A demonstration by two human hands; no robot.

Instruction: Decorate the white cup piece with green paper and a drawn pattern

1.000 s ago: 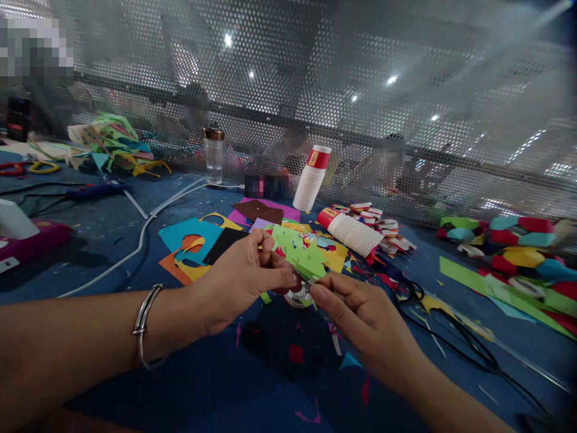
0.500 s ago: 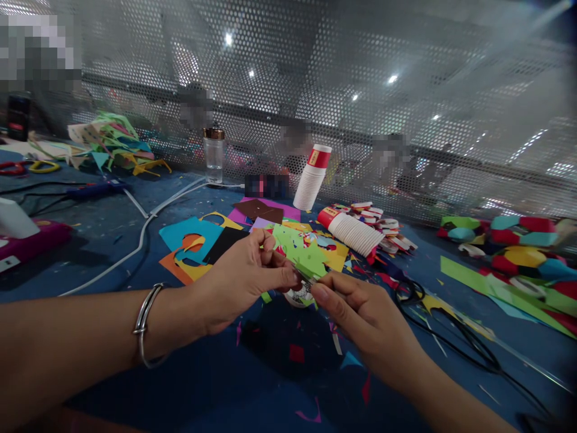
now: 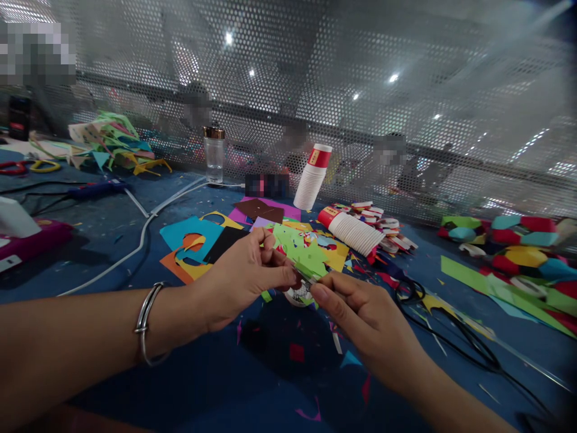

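Observation:
My left hand point(image 3: 252, 276), with a silver bangle at its wrist, is closed in a pinch in the middle of the view. Opposite it, my right hand point(image 3: 356, 307) pinches with thumb and forefinger. Between the fingertips is a piece of green paper point(image 3: 311, 260), its near edge seen as a thin greyish line. Just below the fingertips, partly covered by them, sits a small white round thing with dark line patterns point(image 3: 298, 294). Behind the hands lie more cut papers, among them a blue sheet point(image 3: 180, 234) with a round hole and a black sheet point(image 3: 225, 240).
A stack of paper cups point(image 3: 311, 177) stands tilted at the back; another cup stack point(image 3: 354, 231) lies on its side. A lidded bottle point(image 3: 214, 156) stands before the perforated metal screen point(image 3: 270, 60). Black cables point(image 3: 469, 343) run at right, a white cable point(image 3: 143, 234) at left. Paper scraps litter the blue tabletop.
Almost nothing differs. Both hands keep the same pinch in nearly the same place, and the view has shifted very slightly.

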